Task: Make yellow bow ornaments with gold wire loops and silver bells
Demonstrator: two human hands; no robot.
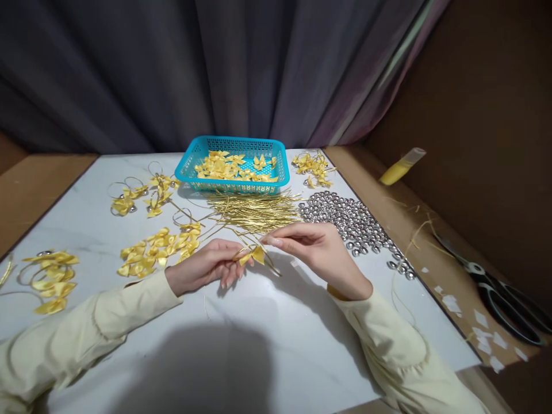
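My left hand [210,267] pinches a small yellow ribbon bow [253,256] above the white board [259,333]. My right hand [317,248] meets it from the right, fingers pinched on a thin gold cord [268,263] that runs by the bow. Just beyond both hands lies a bundle of gold cords [254,211]. A pile of loose yellow bows [157,250] sits left of my left hand. Silver bells [353,221] are heaped right of my right hand.
A blue basket [235,185] of yellow bows stands at the back centre. Finished bows with loops lie at far left [49,279], back left [142,195] and back right [314,167]. Black scissors [502,293], paper scraps and a yellow tube [401,168] lie on the brown surface right.
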